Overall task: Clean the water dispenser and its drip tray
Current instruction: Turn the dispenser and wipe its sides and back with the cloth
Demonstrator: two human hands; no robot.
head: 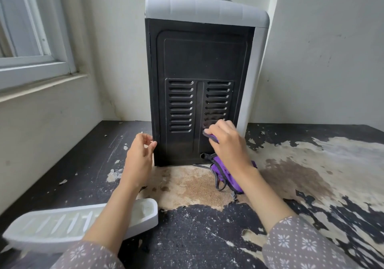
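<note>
Drip tray (62,227) lies near left on worn table (311,164). Left hand (138,156), fingers loosely curled, holding nothing, touches lower left edge of water dispenser (199,60), back panel facing camera. Right hand (226,142) grips purple cloth (224,175) against lower vents.

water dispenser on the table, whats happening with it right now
A person is cleaning the water dispenser, which stands with its black back panel toward the camera. The right hand holds a purple cloth at the lower vent slots, and the rest of the cloth hangs down to the worn table. The left hand is at the panel's lower left edge. The white drip tray lies detached at the near left.
</note>
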